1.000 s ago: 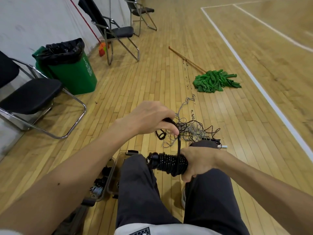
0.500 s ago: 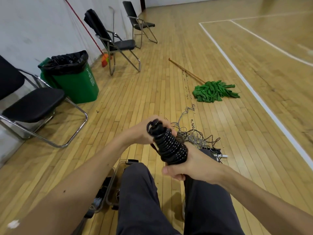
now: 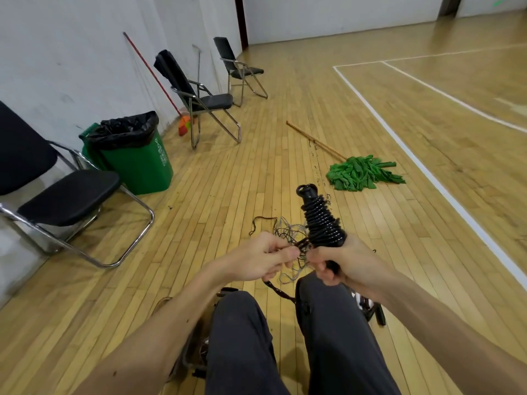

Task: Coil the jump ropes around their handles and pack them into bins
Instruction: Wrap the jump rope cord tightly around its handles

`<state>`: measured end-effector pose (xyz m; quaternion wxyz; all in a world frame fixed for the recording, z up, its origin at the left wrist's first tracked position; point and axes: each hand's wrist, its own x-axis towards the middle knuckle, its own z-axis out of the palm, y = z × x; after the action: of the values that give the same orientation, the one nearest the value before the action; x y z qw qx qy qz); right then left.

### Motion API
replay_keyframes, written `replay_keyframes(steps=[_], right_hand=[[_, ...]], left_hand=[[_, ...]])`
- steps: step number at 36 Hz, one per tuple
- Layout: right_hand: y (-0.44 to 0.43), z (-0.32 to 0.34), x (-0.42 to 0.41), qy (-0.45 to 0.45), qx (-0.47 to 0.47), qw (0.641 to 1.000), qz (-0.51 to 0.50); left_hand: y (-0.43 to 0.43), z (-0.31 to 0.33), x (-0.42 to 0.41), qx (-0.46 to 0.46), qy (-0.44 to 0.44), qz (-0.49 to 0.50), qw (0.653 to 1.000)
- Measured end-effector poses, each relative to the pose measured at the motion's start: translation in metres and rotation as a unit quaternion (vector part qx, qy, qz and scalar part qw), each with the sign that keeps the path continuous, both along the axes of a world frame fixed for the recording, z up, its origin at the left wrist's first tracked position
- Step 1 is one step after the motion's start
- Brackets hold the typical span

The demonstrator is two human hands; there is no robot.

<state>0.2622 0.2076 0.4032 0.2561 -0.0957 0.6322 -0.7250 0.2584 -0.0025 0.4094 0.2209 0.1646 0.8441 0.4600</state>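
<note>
1. Right hand (image 3: 339, 263) grip curls round the lower end of the coiled black jump rope (image 3: 322, 220), held nearly upright above the knees (image 3: 239, 309).
2. Left hand (image 3: 262, 260) grip pinches its loose end (image 3: 302, 248) just beside.

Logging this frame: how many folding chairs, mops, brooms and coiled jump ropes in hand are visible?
folding chairs: 3
mop: 1
broom: 1
coiled jump rope: 1
Total: 6
</note>
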Motion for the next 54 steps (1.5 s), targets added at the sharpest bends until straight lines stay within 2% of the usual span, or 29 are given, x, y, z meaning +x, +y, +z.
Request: replay_keyframes(steps=[8, 12, 14, 16, 18, 20, 26, 29, 31, 34, 38, 41, 47, 50, 54], right_hand=[[0.002, -0.010, -0.017, 0.003, 0.108, 0.991, -0.082], [-0.002, -0.017, -0.026, 0.007, 0.149, 0.983, -0.107], [-0.005, -0.021, -0.031, 0.003, 0.162, 0.980, -0.118], [-0.007, -0.025, -0.035, 0.002, 0.187, 0.974, -0.129], [-0.010, -0.029, -0.038, 0.001, 0.208, 0.969, -0.133], [-0.013, -0.030, -0.040, -0.004, 0.218, 0.968, -0.126], [-0.022, -0.033, -0.046, -0.004, 0.255, 0.964, -0.078], [-0.027, -0.032, -0.048, 0.002, 0.308, 0.951, -0.028], [-0.030, -0.030, -0.050, -0.013, 0.360, 0.932, 0.044], [-0.036, -0.022, -0.047, -0.024, 0.431, 0.880, 0.199], [-0.042, -0.009, -0.033, 0.001, 0.464, 0.811, 0.357], [-0.041, 0.002, -0.023, 0.008, 0.441, 0.791, 0.425], [-0.033, 0.027, -0.002, 0.072, 0.369, 0.787, 0.489], [-0.025, 0.037, 0.007, 0.095, 0.299, 0.828, 0.465], [-0.018, 0.037, 0.008, 0.097, 0.233, 0.869, 0.426]], left_hand=[[0.003, 0.002, 0.006, -0.021, -0.014, 0.029, 0.999], [0.010, -0.001, 0.004, -0.065, -0.004, 0.048, 0.997], [0.016, 0.000, 0.004, -0.119, 0.026, 0.054, 0.991], [0.023, 0.004, 0.005, -0.225, 0.095, 0.039, 0.969], [0.028, 0.007, 0.006, -0.332, 0.172, 0.020, 0.927], [0.031, 0.010, 0.004, -0.395, 0.215, 0.002, 0.893], [0.035, 0.023, 0.000, -0.490, 0.271, -0.049, 0.827], [0.033, 0.035, -0.004, -0.503, 0.276, -0.071, 0.816], [0.032, 0.044, -0.007, -0.501, 0.269, -0.101, 0.816], [0.034, 0.057, -0.011, -0.492, 0.231, -0.156, 0.825], [0.037, 0.067, -0.013, -0.430, 0.160, -0.183, 0.870], [0.036, 0.072, -0.010, -0.366, 0.127, -0.184, 0.903], [0.031, 0.075, -0.003, -0.197, 0.070, -0.149, 0.966], [0.024, 0.073, -0.001, -0.096, 0.044, -0.091, 0.990], [0.022, 0.060, 0.000, 0.001, 0.078, -0.061, 0.995]])
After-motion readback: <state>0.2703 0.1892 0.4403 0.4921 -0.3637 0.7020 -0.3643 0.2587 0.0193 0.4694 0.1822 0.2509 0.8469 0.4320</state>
